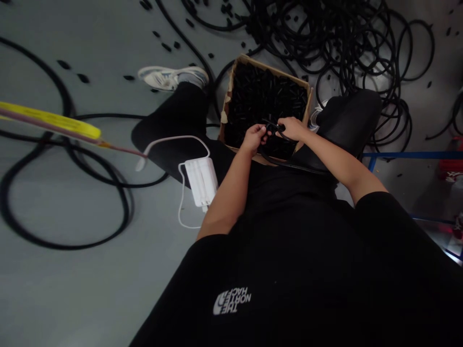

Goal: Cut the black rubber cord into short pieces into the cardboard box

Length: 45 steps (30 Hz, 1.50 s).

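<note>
Both of my hands are over the near side of a cardboard box (pixel 310 99) filled with short black tube pieces (pixel 265 91). My left hand (pixel 255 138) is closed, thumb against fingers, on a thin black hose (pixel 289 165) that runs back across my lap. Close beside it, my right hand (pixel 291 129) is wrapped around something black with a looped outline; its kind is too dark to make out. The two hands nearly meet at the black loop between them. The box stands on the floor between my legs.
A tangle of black hose (pixel 340 43) lies beyond the box. Larger hose loops (pixel 68 246) are on the left floor, with loose pieces scattered about. A white power bank (pixel 201 181) with a cable rests by my left leg. A blue frame (pixel 415 155) stands at right.
</note>
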### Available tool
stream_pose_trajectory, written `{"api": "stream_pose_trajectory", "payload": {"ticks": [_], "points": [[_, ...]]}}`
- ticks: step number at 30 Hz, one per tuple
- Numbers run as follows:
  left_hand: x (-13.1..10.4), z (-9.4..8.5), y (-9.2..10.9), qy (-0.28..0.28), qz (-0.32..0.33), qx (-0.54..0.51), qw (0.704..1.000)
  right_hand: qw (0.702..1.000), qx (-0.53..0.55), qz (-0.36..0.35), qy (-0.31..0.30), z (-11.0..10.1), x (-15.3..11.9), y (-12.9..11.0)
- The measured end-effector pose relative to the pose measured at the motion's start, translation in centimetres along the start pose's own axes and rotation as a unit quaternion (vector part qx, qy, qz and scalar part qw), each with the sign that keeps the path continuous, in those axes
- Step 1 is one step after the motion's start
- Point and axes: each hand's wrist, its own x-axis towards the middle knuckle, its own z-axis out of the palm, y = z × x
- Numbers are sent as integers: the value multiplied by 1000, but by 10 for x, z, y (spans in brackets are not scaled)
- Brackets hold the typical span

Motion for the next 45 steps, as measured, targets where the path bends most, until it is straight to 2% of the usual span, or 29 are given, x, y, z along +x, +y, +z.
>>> {"api": "stream_pose_trajectory", "payload": {"ticks": [7, 16, 20, 23, 27, 30, 33, 37, 39, 42, 45], "points": [[-3, -3, -1, -39, -12, 52, 998, 999, -11, -31, -38, -4, -2, 3], [0, -3, -3, 20, -30, 63, 997, 998, -4, 10, -58, -1, 3, 3], [4, 0, -12, 6, 31, 79, 996, 997, 17, 22, -70, -2, 2, -2], [11, 4, -18, 24, 66, 88, 994, 998, 13, 32, -59, -1, 3, -3], [17, 1, -18, 80, 28, 60, 995, 999, -1, 27, -38, 1, 4, -1], [18, -8, -12, 49, -18, -32, 998, 998, 36, 34, -27, 2, 4, 2], [13, -15, -4, 2, -54, -100, 994, 987, 142, 71, -31, 2, 2, 4], [6, -15, 4, 30, -56, -126, 990, 961, 258, 72, -71, 3, -1, 1], [3, -12, 6, 22, -56, -109, 992, 957, 269, 53, -96, 3, -3, -1], [0, -7, 7, -24, -66, -68, 995, 964, 239, 45, -112, 2, -4, -2], [-2, -3, 7, -25, -65, -58, 996, 972, 207, 67, -86, 0, -2, 0]]}}
